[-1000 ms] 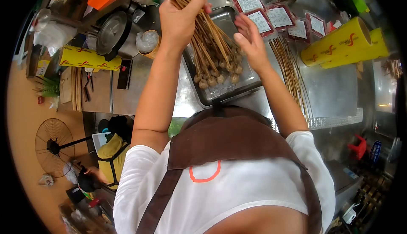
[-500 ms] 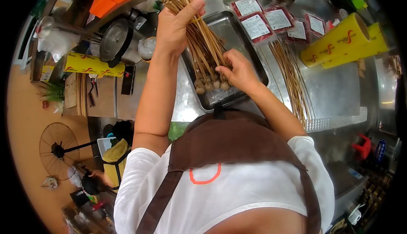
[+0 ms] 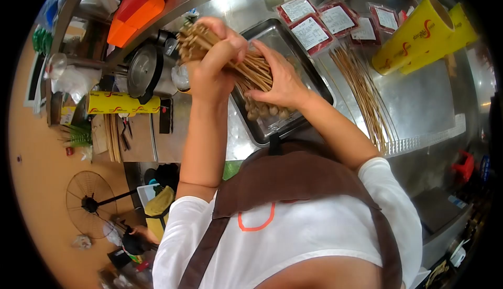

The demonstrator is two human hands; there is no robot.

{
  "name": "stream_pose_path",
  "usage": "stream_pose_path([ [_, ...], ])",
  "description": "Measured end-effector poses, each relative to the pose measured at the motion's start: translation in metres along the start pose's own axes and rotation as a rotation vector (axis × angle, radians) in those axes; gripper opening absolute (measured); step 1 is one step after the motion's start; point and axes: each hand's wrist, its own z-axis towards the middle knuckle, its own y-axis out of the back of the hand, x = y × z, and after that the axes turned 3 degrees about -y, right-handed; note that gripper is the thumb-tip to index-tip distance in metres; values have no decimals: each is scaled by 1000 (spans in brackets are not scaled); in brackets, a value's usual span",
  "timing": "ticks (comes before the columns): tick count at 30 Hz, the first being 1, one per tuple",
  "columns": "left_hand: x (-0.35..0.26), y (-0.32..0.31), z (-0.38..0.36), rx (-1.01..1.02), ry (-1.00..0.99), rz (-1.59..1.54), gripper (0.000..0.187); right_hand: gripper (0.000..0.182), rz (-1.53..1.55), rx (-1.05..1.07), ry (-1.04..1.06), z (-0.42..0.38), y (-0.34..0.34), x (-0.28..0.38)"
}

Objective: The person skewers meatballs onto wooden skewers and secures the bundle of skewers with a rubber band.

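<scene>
My left hand [image 3: 220, 53] is closed around the upper part of a thick bundle of skewers [image 3: 258, 74], whose bare ends point up and left. Lower down, my right hand [image 3: 280, 82] curves around the same bundle, its thumb on the near side and its fingers on the far side. Several small round brownish-grey balls [image 3: 266, 112] are on the lower ends of the sticks, partly hidden by the right hand. Beneath them lies a dark metal tray [image 3: 306, 61] on the steel counter.
Loose skewers [image 3: 364, 97] lie right of the tray. Behind are labelled packs of red contents [image 3: 310, 33] and a yellow printed roll [image 3: 411, 37]. On the left stand a lidded pot [image 3: 144, 72], a yellow printed box [image 3: 123, 103] and an orange box [image 3: 137, 14].
The bundle has tilted further, its bare ends swinging left and down towards the camera. My right hand has gone from fingering a few sticks to cupping the bundle. The view has shifted slightly.
</scene>
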Motion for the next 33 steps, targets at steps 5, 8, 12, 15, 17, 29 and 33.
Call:
stream_pose_path([
  [5,-1,-15,-3,-58,-192,40,18,95,-172,-234,91,0,-19,11],
  [8,22,-20,-11,-327,-98,311,15,90,-157,-444,106,-5,-33,14],
  [12,16,6,-1,21,34,61,38,81,100,-246,-37,-6,-22,20],
  [15,7,13,2,170,-107,117,55,77,-15,-362,129,0,-6,30],
  [17,-2,27,6,222,-115,180,64,60,-7,-456,187,3,-1,42],
  [29,14,36,22,321,38,-42,52,18,182,-460,191,0,-4,45],
  [33,17,34,24,350,131,-102,60,22,193,-472,248,5,-8,46],
])
